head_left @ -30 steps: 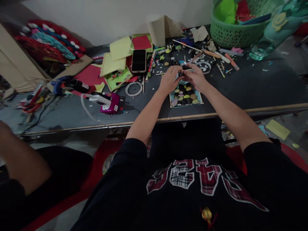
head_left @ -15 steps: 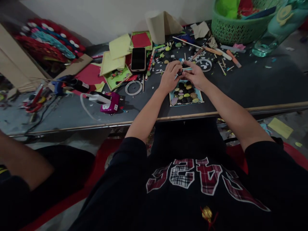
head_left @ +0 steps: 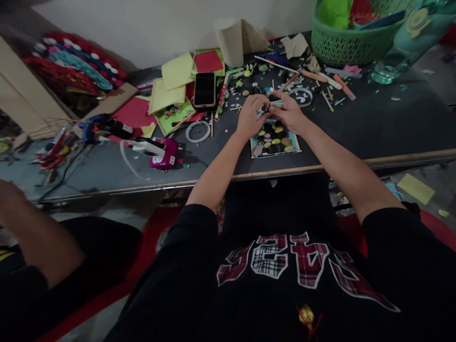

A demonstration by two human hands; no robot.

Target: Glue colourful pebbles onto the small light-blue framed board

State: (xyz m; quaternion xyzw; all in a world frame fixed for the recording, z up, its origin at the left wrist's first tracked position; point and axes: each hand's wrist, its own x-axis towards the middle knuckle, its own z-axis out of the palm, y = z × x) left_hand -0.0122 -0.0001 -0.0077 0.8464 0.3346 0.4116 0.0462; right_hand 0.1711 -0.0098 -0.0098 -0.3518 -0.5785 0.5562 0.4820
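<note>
While the dark table (head_left: 356, 130) stretches across the upper half of the frame, a green basket (head_left: 344, 45) stands at its upper right and a shallow tray (head_left: 276, 156) lies right of the upper middle, near the front edge. Above the stones (head_left: 273, 141) filling that tray, the left hand (head_left: 252, 116) and right hand (head_left: 289, 114) meet, bent fingers pinching a small dark piece (head_left: 265, 109), partly hidden

A dark table (head_left: 356, 128) stands before a pale wall (head_left: 171, 28).
</note>
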